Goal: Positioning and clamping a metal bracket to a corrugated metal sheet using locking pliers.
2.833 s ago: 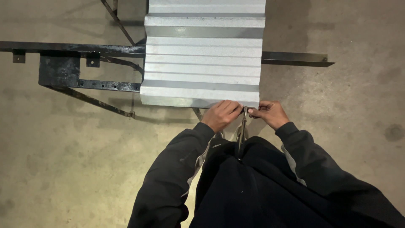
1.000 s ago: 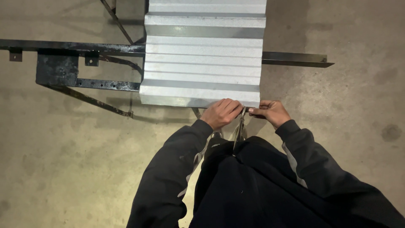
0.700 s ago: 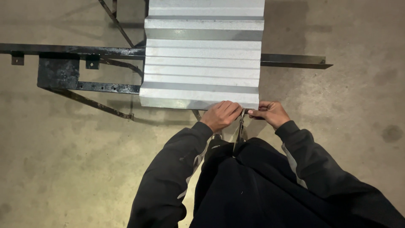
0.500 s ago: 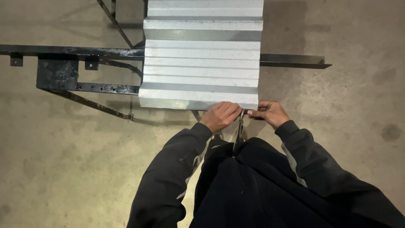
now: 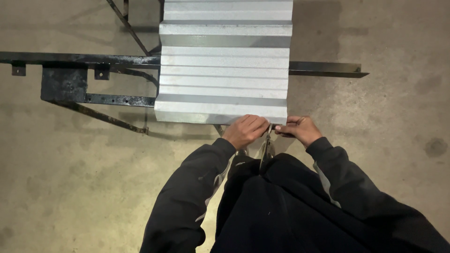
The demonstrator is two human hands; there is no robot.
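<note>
While the left hand [image 5: 244, 131] presses on the near edge of the ribbed metal sheet [image 5: 225, 70] at frame centre, the right hand [image 5: 300, 130] pinches that edge — a thin metal tool [image 5: 266, 149] hangs between them, atop a black steel frame [image 5: 84, 79].

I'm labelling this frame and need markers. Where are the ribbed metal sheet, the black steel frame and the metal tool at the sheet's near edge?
ribbed metal sheet [image 5: 224, 75]: head view, middle of its top face.
black steel frame [image 5: 63, 83]: head view, flat plate left of the sheet.
metal tool [image 5: 266, 150]: head view, its handles, between the hands.
</note>
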